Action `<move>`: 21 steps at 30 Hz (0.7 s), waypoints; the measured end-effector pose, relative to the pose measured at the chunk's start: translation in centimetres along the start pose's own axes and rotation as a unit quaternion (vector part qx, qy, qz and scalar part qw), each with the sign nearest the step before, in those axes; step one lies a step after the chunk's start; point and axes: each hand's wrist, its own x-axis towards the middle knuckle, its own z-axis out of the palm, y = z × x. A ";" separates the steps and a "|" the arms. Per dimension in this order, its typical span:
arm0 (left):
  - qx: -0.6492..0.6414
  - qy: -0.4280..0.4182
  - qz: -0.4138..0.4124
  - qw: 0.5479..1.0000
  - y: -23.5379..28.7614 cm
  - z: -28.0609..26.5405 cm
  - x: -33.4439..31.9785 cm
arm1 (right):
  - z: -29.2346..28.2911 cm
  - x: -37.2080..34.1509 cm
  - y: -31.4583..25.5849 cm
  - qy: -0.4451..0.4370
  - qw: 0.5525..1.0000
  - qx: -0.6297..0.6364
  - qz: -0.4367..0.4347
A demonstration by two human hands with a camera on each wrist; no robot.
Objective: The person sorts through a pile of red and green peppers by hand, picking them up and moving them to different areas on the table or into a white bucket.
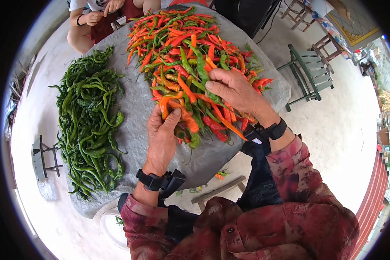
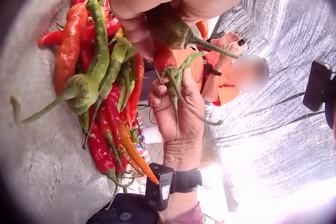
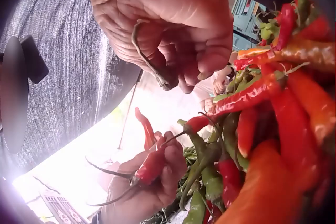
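Observation:
My left hand (image 1: 161, 132) holds several chili peppers at the near edge of a mixed pile. In the head view an orange-red chili pepper (image 1: 189, 118) shows past its thumb. The left wrist view shows a dark greenish chili pepper (image 2: 169, 26) in that grip, and the right wrist view a red one (image 3: 151, 167) with long stems. Over the pile's right side, my right hand (image 1: 238, 90) has its fingers curled and pinches a thin stem (image 3: 143, 55); the fingers hide the rest. A green chili pepper (image 1: 201, 67) is right at its thumb tip.
Red, orange and green chili peppers (image 1: 177, 34) cover the far part of the grey-covered table (image 1: 136, 93). On the left lies a long heap of green chili peppers (image 1: 89, 125). Another person (image 1: 93, 19) sits across. A green chair (image 1: 310, 71) stands right.

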 end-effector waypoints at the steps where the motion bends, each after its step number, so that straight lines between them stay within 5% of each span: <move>1: 0.006 0.002 0.005 1.000 -0.1 -0.1 0.0 | 0.3 0.0 -0.2 -0.011 0.999 0.033 0.021; 5: 0.018 0.033 0.025 0.999 -0.2 0.6 0.1 | 2.1 -0.2 -0.7 -0.077 0.994 -0.055 -0.052; 7: 0.014 0.041 0.028 0.999 0.1 0.7 0.1 | 3.4 -0.3 -1.6 -0.087 0.996 0.007 0.013; 13: 0.068 0.034 0.067 0.995 -0.3 0.1 -0.1 | 4.7 0.5 -1.2 -0.061 0.993 -0.071 -0.072; 15: 0.067 0.058 0.026 0.996 1.1 0.0 0.2 | 2.7 0.9 -1.9 -0.073 0.994 -0.078 -0.021; 17: 0.078 0.069 0.036 0.994 1.3 -0.8 0.7 | 1.3 1.3 -2.0 -0.018 0.998 0.009 0.057; 21: 0.158 0.079 0.035 0.984 1.4 -2.6 1.1 | 0.4 1.8 1.0 0.120 0.986 0.107 0.045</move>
